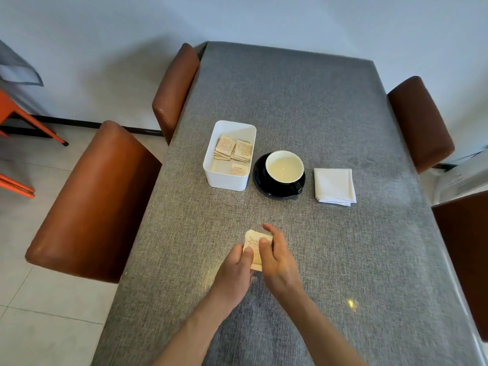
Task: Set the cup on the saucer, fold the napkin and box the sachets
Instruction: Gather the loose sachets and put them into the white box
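A black cup with a cream inside (284,167) stands on a black saucer (260,180) at the middle of the grey table. To its right lies a folded white napkin (334,185). Left of the saucer sits a white box (229,180) holding several beige sachets (233,149). Nearer to me, my left hand (236,268) and my right hand (277,257) together grip a small stack of sachets (253,241) just above the table. My fingers cover most of that stack.
The grey cloth-covered table (303,107) runs away from me to a pale wall. Brown padded chairs stand at the left (89,202), far left (175,88) and right (420,122). An orange frame (15,114) stands on the tiled floor at far left.
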